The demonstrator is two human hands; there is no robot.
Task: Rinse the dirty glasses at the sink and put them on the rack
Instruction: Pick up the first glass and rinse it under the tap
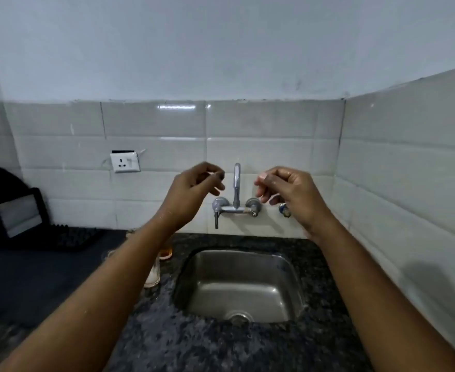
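Speckled dark granite tabletop (194, 345), lower frame; both hands' fingers loosely curled, empty, mid-frame; next: grasp clear glass (153, 275), centre-left.

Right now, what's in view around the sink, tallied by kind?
Glasses: 1, partly hidden behind the left forearm
Hands: 2, left hand, right hand, both empty
Taps: 1
Sinks: 1
Racks: 1
Wall sockets: 1
Total: 7
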